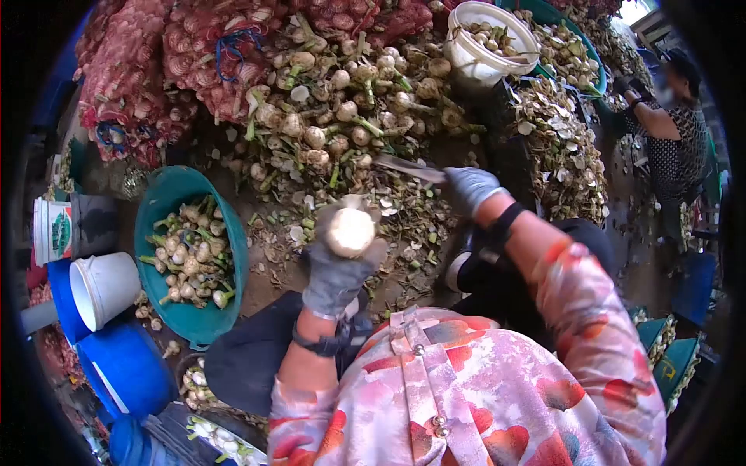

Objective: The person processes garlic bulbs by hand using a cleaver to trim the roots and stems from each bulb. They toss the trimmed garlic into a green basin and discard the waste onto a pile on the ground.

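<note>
My left hand (338, 272), in a grey glove, holds up a garlic bulb (351, 232) whose pale, cut face points toward me. To its right, my right hand (470, 189), also gloved, is closed round the handle of a knife (412, 168). The blade points left, apart from the bulb. Just beyond both hands lies a large heap of garlic bulbs (315, 137) with stems, and cut scraps (404, 241) cover the ground below it.
A green tub (240, 256) holding bulbs stands at left, near white (116, 287) and blue buckets (140, 365). Red net sacks (124, 62) lie at the back left. A white bucket (482, 74) stands at the back right. A person (672, 132) sits at far right.
</note>
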